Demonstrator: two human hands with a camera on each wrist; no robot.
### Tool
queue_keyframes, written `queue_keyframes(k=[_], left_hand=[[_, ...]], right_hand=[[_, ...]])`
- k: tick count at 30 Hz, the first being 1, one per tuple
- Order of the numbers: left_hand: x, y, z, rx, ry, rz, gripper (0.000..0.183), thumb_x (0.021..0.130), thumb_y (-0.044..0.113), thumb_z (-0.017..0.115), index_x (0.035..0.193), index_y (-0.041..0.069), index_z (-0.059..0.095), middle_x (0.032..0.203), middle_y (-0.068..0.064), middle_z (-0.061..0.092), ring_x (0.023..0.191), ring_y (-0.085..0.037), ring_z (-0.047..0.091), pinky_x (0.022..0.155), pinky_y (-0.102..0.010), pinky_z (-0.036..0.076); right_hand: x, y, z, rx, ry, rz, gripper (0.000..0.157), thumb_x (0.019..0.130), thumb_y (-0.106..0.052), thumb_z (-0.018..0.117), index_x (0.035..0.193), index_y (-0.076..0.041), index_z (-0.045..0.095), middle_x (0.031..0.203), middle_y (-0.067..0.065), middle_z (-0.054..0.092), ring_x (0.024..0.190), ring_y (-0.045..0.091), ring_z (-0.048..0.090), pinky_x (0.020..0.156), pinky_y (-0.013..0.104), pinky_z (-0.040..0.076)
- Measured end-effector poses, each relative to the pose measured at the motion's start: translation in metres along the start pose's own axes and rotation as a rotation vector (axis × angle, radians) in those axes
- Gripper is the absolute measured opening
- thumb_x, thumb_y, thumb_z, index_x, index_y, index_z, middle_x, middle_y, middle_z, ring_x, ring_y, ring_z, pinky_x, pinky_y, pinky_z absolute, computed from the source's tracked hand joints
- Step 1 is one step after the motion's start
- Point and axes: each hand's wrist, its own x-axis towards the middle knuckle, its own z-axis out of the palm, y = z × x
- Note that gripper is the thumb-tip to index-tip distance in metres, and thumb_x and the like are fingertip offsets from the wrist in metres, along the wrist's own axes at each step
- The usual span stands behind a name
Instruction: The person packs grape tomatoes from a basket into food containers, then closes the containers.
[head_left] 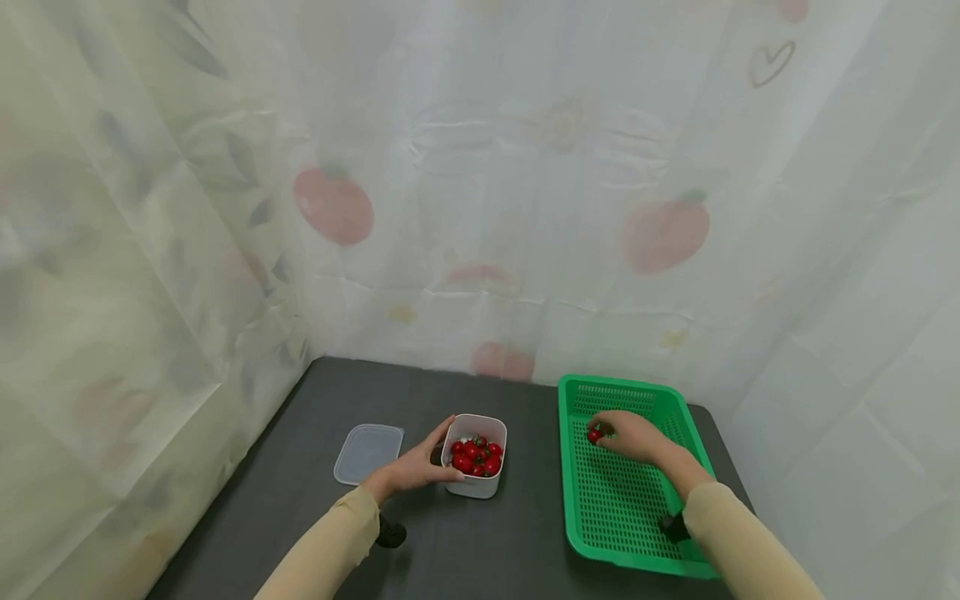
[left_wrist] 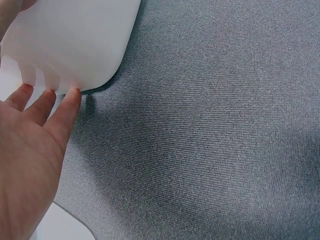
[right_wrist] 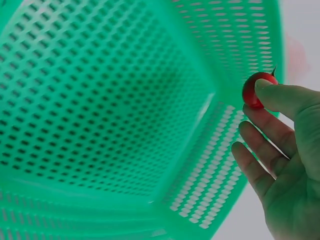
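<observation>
A small white plastic container (head_left: 471, 487) with several red cherry tomatoes (head_left: 491, 465) in it stands on the dark table. My left hand (head_left: 411, 468) holds it from the left, thumb at the near side and fingers at the far side. In the left wrist view, the fingertips (left_wrist: 74, 95) touch the container's wall (left_wrist: 85, 45). Over the green mesh basket (head_left: 573, 500) on the right, my right hand (head_left: 632, 435) pinches one cherry tomato (right_wrist: 251, 94) between thumb and forefinger. The other fingers of that hand are spread, and a green stem shows on the tomato.
To the left of the container lies a translucent square lid (head_left: 369, 454) on the dark table (head_left: 517, 542). A pale curtain (head_left: 480, 208) printed with fruit hangs behind the table and along its sides. The basket's raised rim stands close to the table's right edge.
</observation>
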Motion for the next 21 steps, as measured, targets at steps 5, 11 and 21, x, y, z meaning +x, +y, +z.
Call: queue_keyframes(k=[5,11,21], left_hand=[[0.000,0.000,0.000,0.002,-0.001,0.003,0.106,0.091,0.028,0.080,0.166,0.031,0.005,0.168,-0.018,0.013,0.147,-0.047,0.028,0.110,-0.065,0.033],[0.000,-0.001,0.000,0.003,-0.003,-0.001,0.106,0.091,0.030,0.081,0.166,0.031,0.005,0.168,-0.018,0.014,0.147,-0.046,0.028,0.110,-0.065,0.033],[0.001,0.000,0.000,-0.011,-0.003,-0.001,0.106,0.092,0.026,0.080,0.166,0.029,0.005,0.168,-0.018,0.014,0.147,-0.046,0.028,0.111,-0.063,0.033]], right_hand=[[0.011,-0.016,-0.008,0.017,0.029,-0.059,0.031,0.099,-0.012,0.069,0.129,-0.010,0.068,0.116,0.002,0.070,0.109,0.027,0.066,0.087,0.048,0.053],[0.026,-0.038,-0.009,0.031,0.049,-0.121,0.033,0.101,-0.012,0.068,0.134,-0.012,0.067,0.120,-0.001,0.069,0.114,0.028,0.064,0.092,0.048,0.052],[0.052,-0.074,-0.002,0.044,0.045,-0.175,0.032,0.100,-0.013,0.068,0.132,-0.016,0.069,0.119,-0.004,0.069,0.113,0.021,0.062,0.091,0.044,0.051]])
